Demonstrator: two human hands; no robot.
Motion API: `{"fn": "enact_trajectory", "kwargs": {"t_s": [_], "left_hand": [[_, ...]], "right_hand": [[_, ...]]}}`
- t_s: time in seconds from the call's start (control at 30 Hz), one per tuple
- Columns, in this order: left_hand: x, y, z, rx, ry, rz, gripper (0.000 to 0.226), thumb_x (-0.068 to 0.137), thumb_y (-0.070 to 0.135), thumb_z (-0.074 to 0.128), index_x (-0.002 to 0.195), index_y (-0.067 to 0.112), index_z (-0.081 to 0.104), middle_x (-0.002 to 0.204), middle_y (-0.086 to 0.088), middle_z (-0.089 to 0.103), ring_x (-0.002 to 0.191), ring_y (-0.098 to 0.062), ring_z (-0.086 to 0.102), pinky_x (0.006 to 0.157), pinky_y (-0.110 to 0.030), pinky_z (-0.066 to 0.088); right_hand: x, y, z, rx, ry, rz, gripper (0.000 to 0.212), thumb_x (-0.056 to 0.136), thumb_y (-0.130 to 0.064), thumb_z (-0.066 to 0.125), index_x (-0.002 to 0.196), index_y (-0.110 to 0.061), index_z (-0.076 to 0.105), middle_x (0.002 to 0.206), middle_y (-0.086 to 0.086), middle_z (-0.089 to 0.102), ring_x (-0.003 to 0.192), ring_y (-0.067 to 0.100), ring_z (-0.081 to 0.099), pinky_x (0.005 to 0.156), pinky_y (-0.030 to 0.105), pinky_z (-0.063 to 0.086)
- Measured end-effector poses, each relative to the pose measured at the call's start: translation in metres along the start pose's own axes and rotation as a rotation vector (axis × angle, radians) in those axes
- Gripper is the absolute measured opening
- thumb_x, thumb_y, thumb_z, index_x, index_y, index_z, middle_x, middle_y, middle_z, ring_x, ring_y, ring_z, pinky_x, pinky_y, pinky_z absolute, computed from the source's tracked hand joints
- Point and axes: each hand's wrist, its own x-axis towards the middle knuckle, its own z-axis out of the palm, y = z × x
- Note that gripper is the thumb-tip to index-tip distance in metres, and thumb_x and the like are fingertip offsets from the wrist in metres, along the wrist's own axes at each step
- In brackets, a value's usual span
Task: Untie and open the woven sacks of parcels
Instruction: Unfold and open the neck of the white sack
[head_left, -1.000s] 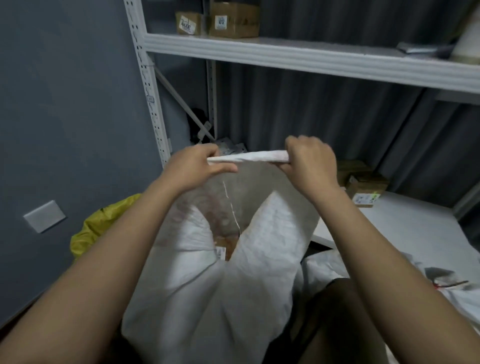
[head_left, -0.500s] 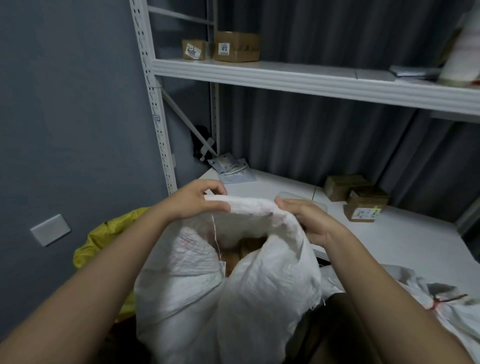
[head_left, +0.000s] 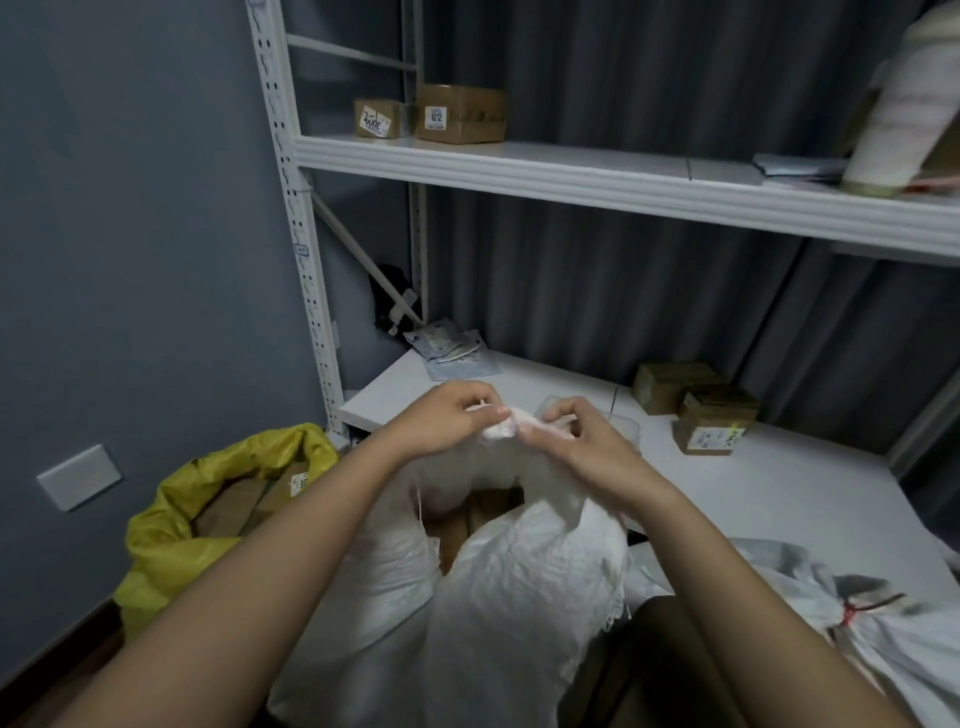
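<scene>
I note both grips engaged on the same item. The left hand pinches the gathered top edge of the white woven plastic sack between thumb and curled fingers; the right hand pinches the same bunched edge just beside it, fingertips of the two hands nearly touching. The pinched fabric forms a small wad between them.

Directly below the hands the sack's mouth gapes, and brown cardboard parcels show inside it. A thin white string hangs from the rim under the left hand. The sack stands upright between my forearms.

To the left of the left forearm, a yellow plastic sack sits open, with brown cardboard inside. To the right of the right forearm, lower down, lies a second white woven sack with a red tie around its neck.

Beyond the hands runs the white lower shelf, carrying two small brown cardboard boxes off to the right and flat grey mailer bags behind the left hand. Above, the white upper shelf holds two labelled brown cardboard boxes and, far right, a large cream-coloured roll.
</scene>
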Motion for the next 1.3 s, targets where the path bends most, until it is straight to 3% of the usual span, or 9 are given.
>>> {"fn": "enact_trajectory", "kwargs": {"t_s": [0.13, 0.27, 0.37, 0.53, 0.7, 0.8, 0.97, 1.13, 1.3], "left_hand": [[0.011, 0.008, -0.006, -0.001, 0.005, -0.143, 0.048, 0.091, 0.049, 0.053, 0.053, 0.023, 0.04, 0.046, 0.011, 0.036, 0.048, -0.002, 0.038, 0.054, -0.025, 0.027], [0.009, 0.007, 0.003, 0.425, 0.005, 0.03, 0.042, 0.082, 0.063, 0.052, 0.11, 0.032, 0.055, 0.093, 0.012, 0.051, 0.082, -0.011, 0.052, 0.071, -0.031, 0.042], [0.009, 0.006, 0.008, 0.503, -0.021, 0.165, 0.038, 0.082, 0.057, 0.059, 0.11, 0.03, 0.057, 0.103, 0.009, 0.05, 0.084, -0.01, 0.051, 0.073, -0.035, 0.045], [0.028, -0.01, 0.002, 0.283, -0.02, 0.131, 0.026, 0.088, 0.042, 0.06, 0.085, 0.019, 0.07, 0.082, 0.003, 0.059, 0.082, -0.012, 0.056, 0.08, -0.046, 0.046], [0.036, -0.014, 0.012, 0.527, 0.22, -0.013, 0.026, 0.089, 0.049, 0.054, 0.087, 0.03, 0.072, 0.112, 0.01, 0.055, 0.11, -0.013, 0.038, 0.097, -0.032, 0.016], [0.031, 0.004, 0.031, 0.756, 0.535, 0.042, 0.022, 0.086, 0.042, 0.062, 0.095, 0.024, 0.069, 0.12, 0.001, 0.051, 0.112, -0.025, 0.041, 0.095, -0.038, 0.019], [-0.003, 0.036, 0.039, 0.121, 0.565, -0.162, 0.033, 0.095, 0.047, 0.044, 0.078, 0.02, 0.052, 0.076, 0.011, 0.051, 0.083, -0.016, 0.05, 0.071, -0.032, 0.037], [-0.011, 0.038, 0.036, -0.178, 0.146, -0.264, 0.04, 0.097, 0.045, 0.04, 0.124, 0.019, 0.055, 0.114, 0.002, 0.061, 0.107, -0.017, 0.058, 0.087, -0.031, 0.044], [0.004, 0.022, 0.027, -0.245, 0.357, -0.323, 0.02, 0.099, 0.02, 0.043, 0.095, 0.011, 0.061, 0.07, 0.001, 0.055, 0.063, -0.014, 0.05, 0.056, -0.027, 0.037]], "right_hand": [[-0.006, 0.005, -0.001, -0.138, 0.064, -0.186, 0.016, 0.089, -0.032, 0.065, 0.081, -0.019, 0.068, 0.079, -0.005, 0.066, 0.074, 0.009, 0.058, 0.067, 0.023, 0.041], [0.004, 0.011, -0.002, 0.403, -0.091, 0.18, 0.026, 0.09, -0.031, 0.065, 0.091, -0.007, 0.074, 0.094, 0.018, 0.071, 0.083, 0.027, 0.064, 0.085, 0.038, 0.051], [0.007, 0.013, -0.001, 0.717, -0.181, 0.269, 0.023, 0.092, -0.021, 0.061, 0.099, -0.001, 0.069, 0.09, 0.019, 0.069, 0.075, 0.025, 0.067, 0.076, 0.038, 0.055], [-0.008, 0.011, 0.001, 0.133, 0.012, 0.061, 0.027, 0.093, -0.04, 0.057, 0.102, -0.017, 0.066, 0.095, -0.002, 0.067, 0.083, 0.009, 0.062, 0.075, 0.023, 0.048], [-0.02, 0.02, -0.001, 0.318, -0.051, 0.127, 0.019, 0.094, -0.018, 0.056, 0.084, -0.008, 0.068, 0.074, 0.003, 0.063, 0.068, 0.013, 0.058, 0.061, 0.021, 0.045], [-0.013, 0.011, 0.004, 0.573, -0.044, 0.156, 0.016, 0.095, -0.011, 0.053, 0.098, -0.007, 0.069, 0.077, 0.002, 0.067, 0.069, 0.01, 0.061, 0.061, 0.018, 0.048], [0.014, -0.009, 0.003, 0.745, -0.096, 0.158, 0.032, 0.093, 0.004, 0.046, 0.123, -0.001, 0.058, 0.097, 0.01, 0.069, 0.083, 0.016, 0.065, 0.07, 0.024, 0.054], [0.033, -0.04, 0.011, 0.858, -0.063, 0.101, 0.041, 0.086, 0.013, 0.057, 0.123, -0.004, 0.049, 0.088, 0.007, 0.063, 0.072, 0.012, 0.063, 0.067, 0.024, 0.052], [0.036, -0.032, 0.017, 0.253, 0.291, -0.208, 0.014, 0.082, -0.009, 0.072, 0.084, -0.016, 0.061, 0.072, -0.005, 0.06, 0.063, -0.001, 0.054, 0.063, 0.015, 0.045]]}}
